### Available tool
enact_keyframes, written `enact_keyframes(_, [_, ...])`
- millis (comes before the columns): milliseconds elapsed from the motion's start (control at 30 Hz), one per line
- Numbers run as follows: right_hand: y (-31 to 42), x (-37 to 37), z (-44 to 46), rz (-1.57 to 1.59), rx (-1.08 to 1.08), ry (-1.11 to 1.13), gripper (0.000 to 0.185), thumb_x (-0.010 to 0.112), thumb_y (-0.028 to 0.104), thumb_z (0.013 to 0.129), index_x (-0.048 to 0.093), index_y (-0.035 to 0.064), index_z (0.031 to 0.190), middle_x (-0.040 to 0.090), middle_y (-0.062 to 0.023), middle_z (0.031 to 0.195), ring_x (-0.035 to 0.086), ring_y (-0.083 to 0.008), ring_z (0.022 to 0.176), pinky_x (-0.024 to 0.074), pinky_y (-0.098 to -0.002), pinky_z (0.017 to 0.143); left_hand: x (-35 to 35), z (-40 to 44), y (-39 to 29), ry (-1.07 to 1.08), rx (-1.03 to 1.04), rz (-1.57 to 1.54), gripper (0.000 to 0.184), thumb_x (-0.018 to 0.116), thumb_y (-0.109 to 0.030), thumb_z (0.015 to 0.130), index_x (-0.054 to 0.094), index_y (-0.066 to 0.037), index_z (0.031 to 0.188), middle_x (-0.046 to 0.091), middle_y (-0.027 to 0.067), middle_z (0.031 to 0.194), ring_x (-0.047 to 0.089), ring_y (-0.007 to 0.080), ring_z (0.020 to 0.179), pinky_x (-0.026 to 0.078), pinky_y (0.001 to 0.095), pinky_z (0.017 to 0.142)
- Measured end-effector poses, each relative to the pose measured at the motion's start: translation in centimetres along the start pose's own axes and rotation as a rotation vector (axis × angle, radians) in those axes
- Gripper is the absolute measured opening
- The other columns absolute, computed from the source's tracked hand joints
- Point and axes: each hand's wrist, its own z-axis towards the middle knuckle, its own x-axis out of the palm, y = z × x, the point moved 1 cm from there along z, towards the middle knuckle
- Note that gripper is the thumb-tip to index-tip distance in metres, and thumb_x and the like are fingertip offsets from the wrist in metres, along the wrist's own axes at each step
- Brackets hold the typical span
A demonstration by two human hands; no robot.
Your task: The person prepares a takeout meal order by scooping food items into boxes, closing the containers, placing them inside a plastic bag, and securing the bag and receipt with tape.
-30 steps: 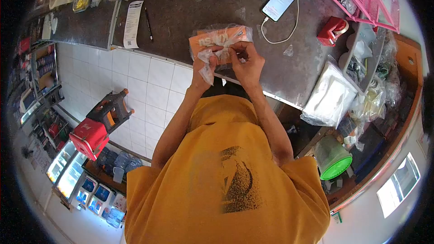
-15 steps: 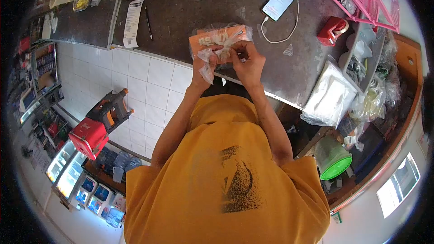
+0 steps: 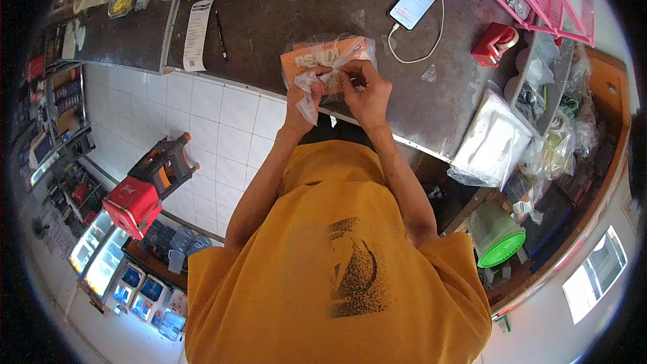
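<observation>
An orange box (image 3: 304,60) with pale lettering lies at the counter's front edge inside a clear plastic bag (image 3: 290,49). Over its near side, my left hand (image 3: 300,102) is closed on the bunched bag, and a loose flap of plastic hangs across its fingers. Just to the right, my right hand (image 3: 367,94) pinches the gathered plastic with thumb and forefinger, its other fingers curled. The hands are close together, and the crumpled plastic between them hides part of the box. I cannot make out how the plastic is twisted or knotted.
On the dark counter (image 3: 269,20) are a charging phone (image 3: 414,4), a red tape dispenser (image 3: 495,45), a printed receipt (image 3: 197,35) and a pen (image 3: 221,35). Stacked clear bags (image 3: 492,141) lie at the right edge, below a pink rack (image 3: 539,0). A red-topped stool (image 3: 133,205) stands left.
My right hand has shifted very slightly left while keeping its pinch on the plastic. The left hand and the box stay almost in place.
</observation>
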Motion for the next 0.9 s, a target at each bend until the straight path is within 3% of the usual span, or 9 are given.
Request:
enact_keyframes(133, [-0.4,0.4,0.0,-0.01,-0.042,0.011,0.013,0.072,0.005,0.081,0.065,0.0041,0.092,0.071,-0.012,0.079,0.072,-0.0217,0.07,0.0561,-0.0329,0.063,0.0,0.0,-0.5,0.005,-0.046,0.007,0.042,0.051,-0.038,0.103,0.062,0.001,0.116,0.049,-0.0016,0.077,0.047,0.0081,0.074,0.04,0.0231,0.069])
enact_keyframes(333, [0.3,-0.2,0.0,-0.04,-0.003,0.002,0.013,0.072,0.004,0.081,0.065,0.0047,0.091,0.072,-0.0119,0.081,0.073,-0.0227,0.071,0.0563,-0.0328,0.064,-0.3,0.3,0.2,-0.007,0.127,0.225,0.043,0.05,-0.04,0.103,0.063,-0.001,0.114,0.05,-0.0018,0.075,0.048,0.0093,0.073,0.04,0.0239,0.069])
enact_keyframes(433, [0.0,-0.3,-0.1,-0.033,-0.029,0.001,0.013,0.072,0.004,0.08,0.065,0.0045,0.091,0.072,-0.0118,0.082,0.073,-0.0222,0.072,0.0562,-0.0327,0.064,0.1,0.0,-0.8,-0.01,-0.049,0.027,0.043,0.05,-0.041,0.103,0.063,-0.001,0.114,0.05,-0.0017,0.074,0.048,0.0096,0.072,0.04,0.0247,0.069])
enact_keyframes(533, [0.2,-0.2,-0.1,-0.018,-0.008,0.019,0.013,0.072,0.003,0.08,0.065,0.004,0.091,0.072,-0.0117,0.081,0.073,-0.0213,0.072,0.0561,-0.0326,0.064,-0.1,0.2,-0.9,0.0,-0.023,0.189,0.056,0.041,-0.053,0.103,0.061,-0.002,0.095,0.064,0.0081,0.093,0.055,0.019,0.08,0.045,0.034,0.073])
enact_keyframes(633, [-0.3,0.0,-0.1,-0.011,-0.023,0.02,0.013,0.072,0.003,0.08,0.065,0.0037,0.092,0.072,-0.0117,0.081,0.072,-0.0208,0.072,0.0559,-0.0325,0.063,-0.2,0.2,-0.4,0.002,-0.007,0.163,0.059,0.042,-0.056,0.102,0.064,-0.002,0.107,0.055,0.0032,0.081,0.052,0.0142,0.076,0.045,0.0308,0.071])
enact_keyframes(733, [0.0,-0.2,-0.1,0.008,-0.016,0.003,0.013,0.072,0.003,0.081,0.065,0.0035,0.092,0.072,-0.0118,0.082,0.072,-0.0208,0.07,0.0554,-0.0324,0.062,0.1,-0.2,0.0,-0.013,-0.072,-0.066,0.041,0.052,-0.037,0.102,0.061,0.0,0.116,0.05,-0.0026,0.079,0.045,0.0084,0.072,0.039,0.0237,0.067])
enact_keyframes(900, [-0.5,0.0,-0.1,0.003,-0.031,-0.011,0.012,0.072,0.003,0.081,0.065,0.0033,0.092,0.072,-0.0114,0.083,0.072,-0.0211,0.07,0.0549,-0.0322,0.061,0.0,-0.2,-0.1,0.013,-0.077,-0.12,0.038,0.052,-0.035,0.103,0.061,0.0,0.116,0.05,-0.0024,0.08,0.046,0.0082,0.073,0.039,0.0235,0.067])
